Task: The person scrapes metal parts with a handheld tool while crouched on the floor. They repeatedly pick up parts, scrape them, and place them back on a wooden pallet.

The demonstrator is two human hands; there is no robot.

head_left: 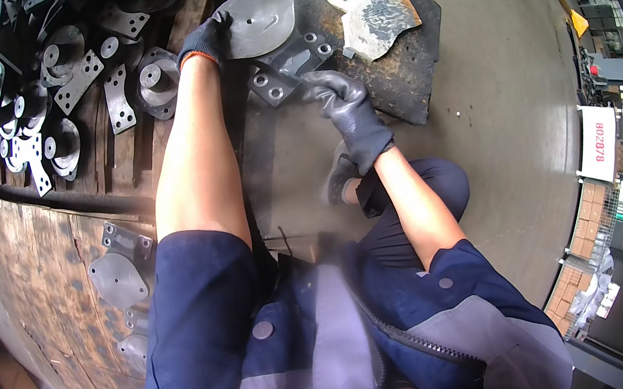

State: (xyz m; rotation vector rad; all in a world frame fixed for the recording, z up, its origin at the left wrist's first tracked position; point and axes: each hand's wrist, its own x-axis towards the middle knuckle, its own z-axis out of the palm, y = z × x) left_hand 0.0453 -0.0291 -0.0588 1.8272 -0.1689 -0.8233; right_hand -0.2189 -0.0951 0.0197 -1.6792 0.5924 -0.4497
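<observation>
A grey metal part, a rounded flat plate [260, 23] with a dark bracket [280, 68] drilled with several holes, lies ahead of me. My left hand [206, 39], in a dark glove with an orange cuff edge, is closed on the plate's left edge. My right hand [345, 102], in a shiny dark glove, has its fingers curled beside the bracket's near right end. Whatever is between those fingers, if anything, is hidden. Under the part's right side is a dark, stained slab [412, 79].
Two worn sheet pieces [382, 22] lie on the slab. Many similar metal parts [62, 59] crowd a wooden pallet at the far left. Nearer, a wooden board [55, 287] carries another part [118, 278]. Grey concrete floor [505, 121] stretches to the right.
</observation>
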